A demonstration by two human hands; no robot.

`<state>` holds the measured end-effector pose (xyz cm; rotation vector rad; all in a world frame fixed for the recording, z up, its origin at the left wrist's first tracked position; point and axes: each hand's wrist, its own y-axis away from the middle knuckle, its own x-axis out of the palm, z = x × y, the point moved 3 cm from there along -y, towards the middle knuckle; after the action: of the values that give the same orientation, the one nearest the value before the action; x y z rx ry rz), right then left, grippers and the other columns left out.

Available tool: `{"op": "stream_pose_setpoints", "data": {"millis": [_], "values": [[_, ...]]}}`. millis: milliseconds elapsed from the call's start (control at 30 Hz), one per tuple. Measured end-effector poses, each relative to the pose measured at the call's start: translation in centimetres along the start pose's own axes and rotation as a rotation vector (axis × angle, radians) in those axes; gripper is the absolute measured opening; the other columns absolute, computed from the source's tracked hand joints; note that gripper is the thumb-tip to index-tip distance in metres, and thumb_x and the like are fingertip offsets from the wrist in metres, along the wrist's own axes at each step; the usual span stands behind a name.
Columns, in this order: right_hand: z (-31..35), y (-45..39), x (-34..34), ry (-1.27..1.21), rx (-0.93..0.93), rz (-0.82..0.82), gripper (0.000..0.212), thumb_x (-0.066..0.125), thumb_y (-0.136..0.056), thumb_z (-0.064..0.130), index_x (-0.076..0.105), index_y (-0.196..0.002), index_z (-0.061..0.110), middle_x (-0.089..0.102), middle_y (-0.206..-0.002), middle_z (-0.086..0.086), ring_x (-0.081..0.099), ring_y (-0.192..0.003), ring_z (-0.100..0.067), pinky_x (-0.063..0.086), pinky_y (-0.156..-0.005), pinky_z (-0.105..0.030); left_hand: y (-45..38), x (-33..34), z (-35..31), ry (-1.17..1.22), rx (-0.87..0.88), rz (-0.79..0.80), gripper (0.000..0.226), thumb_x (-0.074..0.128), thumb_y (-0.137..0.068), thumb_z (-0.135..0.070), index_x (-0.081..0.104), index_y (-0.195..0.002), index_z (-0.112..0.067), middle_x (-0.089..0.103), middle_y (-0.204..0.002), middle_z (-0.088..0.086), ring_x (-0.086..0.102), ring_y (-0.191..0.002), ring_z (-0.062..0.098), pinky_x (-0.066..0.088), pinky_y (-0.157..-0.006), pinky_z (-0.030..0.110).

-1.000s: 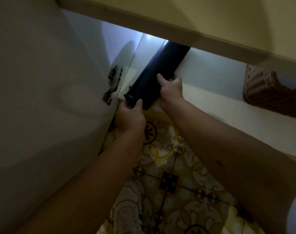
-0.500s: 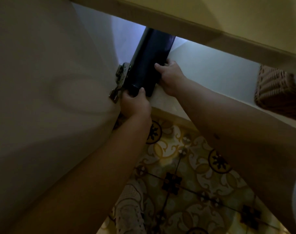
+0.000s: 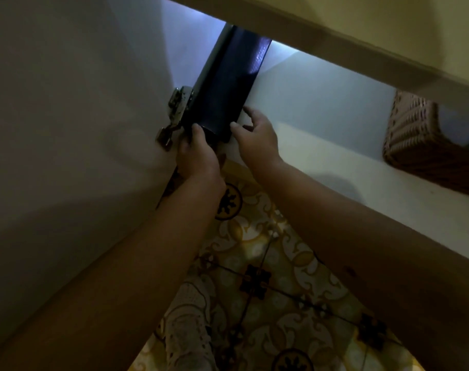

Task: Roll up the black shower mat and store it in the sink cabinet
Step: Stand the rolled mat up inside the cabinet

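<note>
The rolled black shower mat (image 3: 228, 84) lies inside the sink cabinet on its white floor (image 3: 321, 103), pressed along the left wall, its near end at the front edge. My left hand (image 3: 198, 153) holds that near end, thumb on top of the roll. My right hand (image 3: 254, 132) rests just to the right of the roll, thumb and fingers apart, fingertips touching or nearly touching its side. The roll's far end runs back under the cabinet's top edge and is hidden.
The open white cabinet door (image 3: 67, 129) stands on the left, with its metal hinge (image 3: 174, 116) right beside the roll. A woven basket (image 3: 415, 135) sits inside the cabinet at the right. Patterned floor tiles (image 3: 268, 263) lie below my arms.
The roll swung from a diagonal to lie along the cabinet's left wall. My right hand came off its top and now sits beside it with fingers apart.
</note>
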<state>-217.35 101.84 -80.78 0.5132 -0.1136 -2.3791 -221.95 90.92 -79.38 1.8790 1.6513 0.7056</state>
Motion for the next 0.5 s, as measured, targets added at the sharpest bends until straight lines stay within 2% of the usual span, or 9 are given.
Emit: {"op": "stream_pose_setpoints", "data": {"millis": [100,167,300,367,433,500], "values": [[0.4,0.2,1.0,0.005,0.007,0.085,0.058,0.058,-0.092,0.032,0.037,-0.144,0.017,0.041,-0.149,-0.007,0.041,-0.132,-0.020,0.034,-0.103,-0.026,0.1,0.4,-0.3,-0.136,0.071,0.026,0.048,0.045,-0.090,-0.051,0.057,-0.129,-0.026,0.061,-0.128,0.005,0.058,-0.115,0.026,0.044,-0.101,0.048],[0.5,-0.2,1.7,0.040,0.045,0.128,0.063,0.060,-0.091,0.035,0.035,-0.145,0.016,0.043,-0.147,-0.009,0.041,-0.132,-0.021,0.032,-0.100,-0.022,0.2,0.5,-0.4,-0.226,0.137,0.023,0.045,0.045,-0.094,-0.045,0.054,-0.134,-0.025,0.059,-0.132,0.004,0.055,-0.118,0.023,0.041,-0.104,0.047],[1.1,-1.3,2.2,0.021,0.079,0.133,0.068,0.065,-0.088,0.028,0.032,-0.145,0.012,0.046,-0.144,-0.012,0.042,-0.130,-0.024,0.036,-0.106,-0.033,0.4,1.2,-1.0,-0.222,0.195,0.097,0.044,0.047,-0.097,-0.030,0.048,-0.139,-0.018,0.057,-0.133,0.008,0.056,-0.117,0.021,0.046,-0.101,0.039],[1.2,-1.7,2.2,-0.018,0.098,0.136,0.067,0.066,-0.088,0.025,0.032,-0.145,0.011,0.048,-0.141,-0.012,0.044,-0.128,-0.024,0.037,-0.105,-0.032,0.2,1.3,-1.1,-0.206,0.197,0.130,0.044,0.048,-0.097,-0.025,0.046,-0.141,-0.016,0.057,-0.134,0.009,0.057,-0.118,0.021,0.047,-0.099,0.035],[1.0,-1.9,2.2,0.027,0.090,0.133,0.066,0.065,-0.088,0.029,0.033,-0.144,0.014,0.049,-0.141,-0.010,0.045,-0.127,-0.023,0.036,-0.101,-0.028,0.0,1.2,-0.8,-0.192,0.196,0.161,0.046,0.049,-0.097,-0.024,0.043,-0.142,-0.016,0.055,-0.136,0.009,0.056,-0.119,0.021,0.046,-0.102,0.039],[0.8,-1.7,2.0,0.115,0.056,0.117,0.067,0.062,-0.089,0.034,0.033,-0.145,0.015,0.046,-0.145,-0.009,0.043,-0.129,-0.023,0.036,-0.104,-0.030,0.0,0.9,-0.7,-0.182,0.200,0.184,0.047,0.050,-0.097,-0.025,0.043,-0.142,-0.017,0.054,-0.137,0.009,0.055,-0.121,0.023,0.046,-0.103,0.043]]}}
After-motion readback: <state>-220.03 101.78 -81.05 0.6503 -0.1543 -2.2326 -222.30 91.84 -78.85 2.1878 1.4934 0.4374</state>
